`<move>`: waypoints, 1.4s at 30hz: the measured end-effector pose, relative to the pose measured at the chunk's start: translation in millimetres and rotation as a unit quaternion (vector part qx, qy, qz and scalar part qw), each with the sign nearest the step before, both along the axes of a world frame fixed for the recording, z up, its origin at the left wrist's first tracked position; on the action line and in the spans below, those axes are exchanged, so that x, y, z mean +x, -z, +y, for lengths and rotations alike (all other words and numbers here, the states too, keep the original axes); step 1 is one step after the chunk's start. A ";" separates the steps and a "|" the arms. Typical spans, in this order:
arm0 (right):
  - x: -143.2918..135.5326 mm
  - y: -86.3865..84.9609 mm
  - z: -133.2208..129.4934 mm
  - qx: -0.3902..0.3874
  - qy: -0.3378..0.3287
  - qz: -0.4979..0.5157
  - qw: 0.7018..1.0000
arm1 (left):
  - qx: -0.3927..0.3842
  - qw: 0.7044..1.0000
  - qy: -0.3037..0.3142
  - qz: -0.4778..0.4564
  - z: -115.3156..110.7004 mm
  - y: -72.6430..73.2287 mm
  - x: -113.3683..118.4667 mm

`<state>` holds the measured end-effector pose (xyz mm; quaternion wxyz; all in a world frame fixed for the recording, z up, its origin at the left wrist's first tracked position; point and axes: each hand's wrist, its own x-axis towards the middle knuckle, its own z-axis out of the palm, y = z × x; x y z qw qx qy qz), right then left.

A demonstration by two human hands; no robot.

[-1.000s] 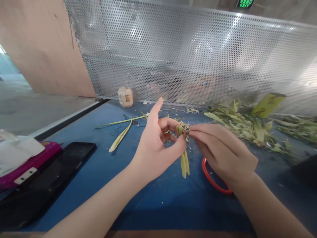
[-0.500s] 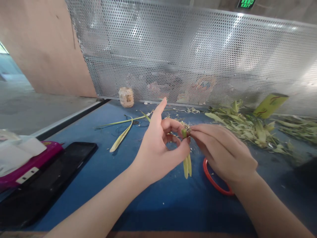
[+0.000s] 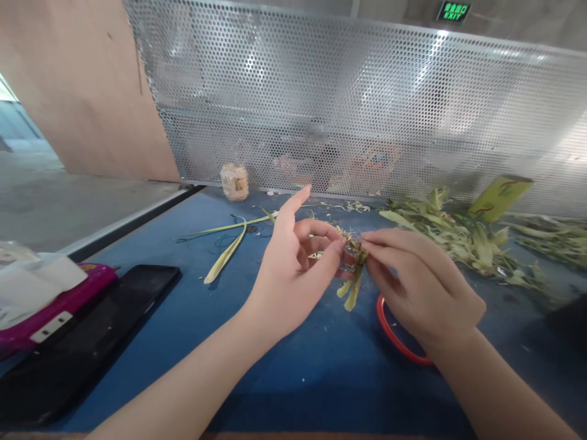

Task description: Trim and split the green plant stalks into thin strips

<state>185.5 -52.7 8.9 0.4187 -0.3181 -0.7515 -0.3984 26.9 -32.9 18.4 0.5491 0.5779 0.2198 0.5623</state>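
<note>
Between my two hands is a small bundle of pale green dried leaf strips [image 3: 352, 292], with frayed, thread-like ends at its top. My left hand [image 3: 287, 275] pinches the upper left end with thumb and finger, its index finger stretched up and away. From the right, my right hand [image 3: 422, 287] closes its thumb and fingertips on the other side of the bundle. The strips' wider ends hang down over the blue tabletop [image 3: 284, 391]. Below my right hand lies a red loop handle [image 3: 393, 339], partly hidden by the hand; the rest of it does not show.
Dried leaves [image 3: 472, 241] heap at the right, with a yellow-green container [image 3: 499, 197] behind. Loose leaf strips [image 3: 224, 260] lie left of my hands. A black phone-like slab [image 3: 101, 330] and a magenta box [image 3: 98, 281] are far left. A wrapped roll [image 3: 234, 182] stands by the perforated metal screen [image 3: 275, 91].
The bundle has turned and shifted slightly right; its hanging ends are now shorter and spread apart. My right hand has moved a little right, and my left thumb has drawn up and back.
</note>
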 end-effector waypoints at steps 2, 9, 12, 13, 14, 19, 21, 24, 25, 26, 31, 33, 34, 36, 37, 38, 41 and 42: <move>-0.1 -0.2 -0.3 -0.004 -0.005 -0.005 1.000 | -0.003 1.000 0.004 -0.009 -0.8 -0.9 -0.3; 1.1 1.2 -1.9 -0.021 -0.009 -0.005 1.000 | -0.027 0.999 0.002 -0.025 -6.1 -8.0 -6.3; 3.4 1.5 -3.4 -0.017 -0.009 -0.023 1.000 | 0.001 1.000 -0.022 -0.007 -7.1 -8.5 -7.8; 4.2 1.5 -4.0 -0.017 -0.008 -0.032 0.999 | 0.012 1.000 -0.029 -0.001 -7.4 -8.2 -7.6; 4.9 1.4 -4.7 -0.017 -0.008 -0.040 0.999 | 0.022 0.999 -0.036 0.005 -7.8 -7.9 -7.1; 5.1 0.9 -7.5 -0.022 -0.022 -0.040 0.999 | 0.053 0.995 -0.078 0.022 -11.2 -7.3 -3.2; 3.8 -0.1 -8.2 -0.032 -0.032 -0.030 0.999 | 0.078 0.992 -0.098 0.032 -11.9 -6.8 -2.6; 2.1 -2.7 -8.3 -0.052 -0.038 -0.023 0.998 | 0.101 0.988 -0.104 0.048 -11.3 -4.4 -3.3; 1.9 -3.6 -8.1 -0.058 -0.038 -0.028 0.997 | 0.107 0.987 -0.102 0.057 -10.7 -3.2 -3.8; 1.9 -4.5 -7.7 -0.063 -0.040 -0.036 0.997 | 0.112 0.987 -0.098 0.066 -10.1 -1.8 -4.3; 2.2 -7.7 -5.7 -0.052 -0.046 -0.079 0.994 | 0.104 0.992 -0.060 0.045 -7.7 2.6 -4.5; 1.6 -8.9 -5.9 -0.050 -0.041 -0.088 0.994 | 0.114 0.989 -0.078 0.047 -7.6 1.5 -3.4; 1.2 -9.5 -6.2 -0.049 -0.040 -0.092 0.994 | 0.124 0.986 -0.096 0.054 -7.7 0.5 -3.0; 0.6 -10.1 -7.0 -0.041 -0.040 -0.100 0.993 | 0.135 0.980 -0.129 0.064 -7.8 -1.2 -2.7; 0.5 -10.0 -7.2 -0.041 -0.040 -0.102 0.993 | 0.136 0.979 -0.135 0.065 -7.8 -1.7 -2.9; 0.4 -9.5 -7.3 -0.042 -0.042 -0.100 0.993 | 0.134 0.980 -0.129 0.063 -7.8 -1.9 -3.3; 0.3 -6.7 -6.1 -0.058 -0.057 -0.063 0.995 | 0.102 0.990 -0.094 0.039 -6.8 -1.3 -4.8; -0.2 -5.9 -5.2 -0.062 -0.057 -0.043 0.996 | 0.083 0.993 -0.084 0.024 -6.2 -1.0 -5.2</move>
